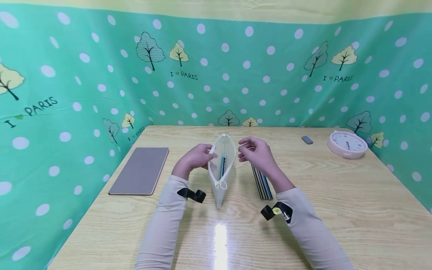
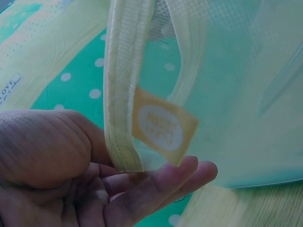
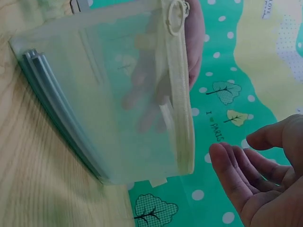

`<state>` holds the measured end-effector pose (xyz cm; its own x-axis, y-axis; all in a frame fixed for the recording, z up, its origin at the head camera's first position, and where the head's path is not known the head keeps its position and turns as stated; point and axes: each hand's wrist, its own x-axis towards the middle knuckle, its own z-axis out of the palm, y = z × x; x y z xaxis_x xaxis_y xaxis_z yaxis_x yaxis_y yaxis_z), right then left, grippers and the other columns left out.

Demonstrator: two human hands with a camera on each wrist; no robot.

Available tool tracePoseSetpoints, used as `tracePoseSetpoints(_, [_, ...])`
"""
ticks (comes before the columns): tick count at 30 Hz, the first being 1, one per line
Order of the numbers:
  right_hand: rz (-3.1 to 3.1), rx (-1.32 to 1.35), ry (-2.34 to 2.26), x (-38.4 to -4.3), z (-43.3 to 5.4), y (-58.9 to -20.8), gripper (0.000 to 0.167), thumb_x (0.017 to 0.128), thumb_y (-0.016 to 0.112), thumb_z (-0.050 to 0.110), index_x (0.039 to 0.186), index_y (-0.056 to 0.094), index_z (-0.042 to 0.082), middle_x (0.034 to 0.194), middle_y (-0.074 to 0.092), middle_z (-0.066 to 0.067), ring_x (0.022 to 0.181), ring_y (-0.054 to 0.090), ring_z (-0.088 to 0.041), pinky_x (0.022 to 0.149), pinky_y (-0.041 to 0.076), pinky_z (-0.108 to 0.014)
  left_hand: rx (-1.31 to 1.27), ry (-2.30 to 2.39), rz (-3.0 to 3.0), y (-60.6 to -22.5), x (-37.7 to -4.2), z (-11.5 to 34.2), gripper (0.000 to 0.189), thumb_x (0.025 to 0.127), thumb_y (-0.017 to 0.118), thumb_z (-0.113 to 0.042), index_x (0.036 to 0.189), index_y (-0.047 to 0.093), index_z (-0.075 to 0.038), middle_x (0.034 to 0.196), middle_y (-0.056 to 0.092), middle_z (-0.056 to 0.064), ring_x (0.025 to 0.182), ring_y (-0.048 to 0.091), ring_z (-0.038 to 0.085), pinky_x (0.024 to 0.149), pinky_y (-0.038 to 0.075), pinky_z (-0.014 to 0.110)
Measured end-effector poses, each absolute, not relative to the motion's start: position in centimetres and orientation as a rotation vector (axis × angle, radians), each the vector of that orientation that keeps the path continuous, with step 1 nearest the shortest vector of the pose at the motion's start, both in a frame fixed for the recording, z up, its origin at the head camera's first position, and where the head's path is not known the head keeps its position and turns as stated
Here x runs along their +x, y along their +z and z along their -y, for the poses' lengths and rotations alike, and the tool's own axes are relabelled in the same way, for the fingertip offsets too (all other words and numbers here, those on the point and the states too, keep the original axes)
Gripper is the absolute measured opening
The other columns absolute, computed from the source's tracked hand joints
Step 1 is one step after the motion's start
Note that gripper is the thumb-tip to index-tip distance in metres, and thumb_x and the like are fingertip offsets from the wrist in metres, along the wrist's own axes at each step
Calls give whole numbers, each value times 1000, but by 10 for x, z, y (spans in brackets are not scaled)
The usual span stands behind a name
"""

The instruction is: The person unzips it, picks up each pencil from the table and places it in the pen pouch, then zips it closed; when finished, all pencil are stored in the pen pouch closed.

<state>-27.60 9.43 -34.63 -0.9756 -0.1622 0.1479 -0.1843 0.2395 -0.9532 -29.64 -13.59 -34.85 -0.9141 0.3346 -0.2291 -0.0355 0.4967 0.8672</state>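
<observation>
A translucent mesh zip pouch (image 1: 218, 193) stands on the table with its top unzipped. Its zipper pull, a ring, hangs at the near end. My left hand (image 1: 197, 156) pinches the pouch's left edge between thumb and fingers, close to a small orange tag (image 2: 163, 127). Through the mesh, several pencils (image 3: 71, 118) show lying along the pouch's bottom. My right hand (image 1: 258, 153) hovers just right of the opening, fingers loosely bent and holding nothing. Below its wrist, a row of dark and striped pencils (image 1: 262, 185) lies on the table, partly hidden by the hand.
A grey notebook (image 1: 140, 170) lies to the left on the wooden table (image 1: 324, 228). Toward the back right are a small blue-grey eraser (image 1: 307, 140) and a round white clock (image 1: 347, 144). A green dotted curtain (image 1: 216, 67) hangs behind and at both sides.
</observation>
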Motion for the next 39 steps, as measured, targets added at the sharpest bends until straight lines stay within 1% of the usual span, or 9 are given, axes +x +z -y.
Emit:
tracePoseSetpoints(6, [2599, 338, 1746, -289, -106, -344, 30, 100, 58, 8, 125, 62, -8, 110, 68, -25, 91, 73, -33, 78, 66, -35, 233, 1389, -2387, -350, -297, 139, 46, 107, 52, -9, 149, 45, 8, 127, 66, 29, 75, 73, 17, 83, 65, 37])
tracePoseSetpoints(11, [2886, 368, 1361, -312, -127, -349, 30, 101, 59, 12, 123, 62, -9, 109, 70, -27, 84, 74, -35, 77, 66, -43, 241, 1394, -2370, -351, -298, 138, 46, 107, 52, -8, 149, 44, 9, 128, 66, 29, 78, 74, 20, 84, 65, 37])
tracePoseSetpoints(13, [3005, 413, 1181, -322, -135, -354, 30, 100, 60, 12, 120, 62, -11, 103, 71, -25, 75, 74, -31, 72, 66, -41, 237, 1393, -2371, -350, -298, 139, 46, 107, 52, -8, 149, 44, 9, 128, 66, 29, 79, 75, 22, 85, 64, 38])
tracePoseSetpoints(15, [3115, 440, 1020, -329, -141, -362, 27, 99, 61, 11, 116, 63, -11, 92, 72, -22, 68, 71, -25, 67, 65, -37, 232, 1391, -2374, -349, -298, 139, 46, 107, 52, -8, 149, 44, 9, 129, 66, 29, 81, 76, 25, 85, 64, 38])
tracePoseSetpoints(19, [3229, 405, 818, -340, -152, -381, 19, 96, 62, 7, 106, 64, -9, 69, 66, -12, 57, 66, -19, 57, 60, -30, 233, 1386, -2376, -349, -299, 140, 46, 108, 51, -8, 150, 44, 9, 130, 65, 29, 85, 76, 28, 86, 64, 39])
tracePoseSetpoints(22, [3244, 369, 783, -344, -158, -392, 16, 95, 64, 6, 101, 65, -9, 64, 64, -8, 54, 65, -17, 53, 56, -26, 237, 1388, -2370, -349, -299, 140, 46, 108, 51, -8, 149, 44, 9, 130, 65, 28, 86, 76, 28, 85, 64, 38])
tracePoseSetpoints(27, [3261, 376, 843, -348, -159, -402, 14, 94, 64, 4, 97, 66, -9, 63, 66, -9, 52, 65, -15, 51, 59, -26, 249, 1386, -2381, -348, -299, 140, 45, 107, 51, -8, 149, 45, 9, 129, 66, 28, 85, 76, 28, 85, 64, 38])
tracePoseSetpoints(34, [3266, 331, 787, -353, -156, -409, 12, 90, 63, 2, 92, 68, -9, 71, 66, -12, 49, 64, -13, 49, 59, -25, 269, 1387, -2382, -347, -298, 140, 45, 107, 51, -8, 149, 46, 9, 129, 66, 28, 84, 75, 27, 84, 65, 39])
tracePoseSetpoints(39, [3278, 307, 797, -351, -158, -410, 11, 89, 62, 3, 86, 67, -7, 68, 65, -12, 48, 65, -14, 50, 60, -26, 258, 1397, -2373, -348, -297, 139, 45, 107, 51, -7, 149, 45, 9, 129, 66, 27, 82, 75, 25, 84, 65, 38])
